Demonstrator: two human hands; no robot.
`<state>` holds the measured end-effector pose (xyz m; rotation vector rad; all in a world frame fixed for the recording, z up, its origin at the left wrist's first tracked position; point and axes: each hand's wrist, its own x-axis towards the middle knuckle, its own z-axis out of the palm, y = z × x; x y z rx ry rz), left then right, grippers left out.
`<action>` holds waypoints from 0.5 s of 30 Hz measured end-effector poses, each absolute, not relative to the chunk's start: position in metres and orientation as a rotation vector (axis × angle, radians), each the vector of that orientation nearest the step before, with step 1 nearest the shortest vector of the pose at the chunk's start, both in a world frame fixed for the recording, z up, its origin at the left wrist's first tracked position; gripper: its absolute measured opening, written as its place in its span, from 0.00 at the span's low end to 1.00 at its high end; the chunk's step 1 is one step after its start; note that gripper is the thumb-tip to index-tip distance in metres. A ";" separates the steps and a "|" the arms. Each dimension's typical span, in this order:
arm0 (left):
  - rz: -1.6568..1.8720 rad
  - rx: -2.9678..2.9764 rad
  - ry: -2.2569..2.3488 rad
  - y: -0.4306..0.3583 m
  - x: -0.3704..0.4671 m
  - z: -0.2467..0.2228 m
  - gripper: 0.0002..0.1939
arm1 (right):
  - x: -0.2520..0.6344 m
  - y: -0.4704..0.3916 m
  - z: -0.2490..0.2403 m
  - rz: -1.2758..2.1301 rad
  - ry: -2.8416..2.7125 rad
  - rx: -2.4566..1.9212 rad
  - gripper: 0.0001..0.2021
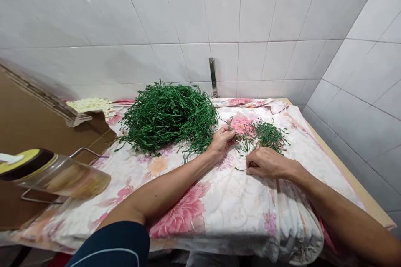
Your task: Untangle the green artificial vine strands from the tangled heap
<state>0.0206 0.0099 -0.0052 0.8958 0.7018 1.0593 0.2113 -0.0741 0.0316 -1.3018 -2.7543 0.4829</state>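
Note:
My left hand (222, 141) is closed around thin green artificial stems, whose ends poke out past the fingertips. To its right, my right hand (267, 162) is pinched on one green stem (239, 169) that sticks out to the left. A big tangled heap of green stems (169, 117), with small bud-like tips, lies behind and left of my left hand. Just beyond my right hand is a smaller loose pile of the same stems (271, 133). A few single stems (246, 144) lie between the two hands.
A floral cloth (238, 208) covers the table (344, 167). On the left stand a cardboard box (37, 108) and a clear jar (75, 177) with a yellow-and-dark lid. Pale yellow pieces (94, 105) lie behind the box. White tiled walls (219, 8) bound the back and right.

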 end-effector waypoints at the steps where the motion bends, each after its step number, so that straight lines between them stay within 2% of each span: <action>1: 1.048 0.897 0.697 0.010 0.021 -0.005 0.21 | 0.212 -0.074 0.032 0.492 -2.744 -1.294 0.05; 7: 1.035 0.872 0.706 0.007 0.020 -0.002 0.21 | 0.216 -0.078 0.053 0.734 -2.607 -1.204 0.06; 11: 1.010 0.880 0.677 0.004 0.020 -0.001 0.21 | 0.238 -0.079 0.073 0.862 -2.308 -1.227 0.13; 13: 1.000 0.911 0.656 0.002 0.021 -0.001 0.21 | 0.254 -0.074 0.077 0.724 -2.162 -1.334 0.15; 15: 0.999 0.945 0.640 0.001 0.021 0.001 0.22 | 0.270 -0.068 0.075 0.447 -2.043 -1.493 0.14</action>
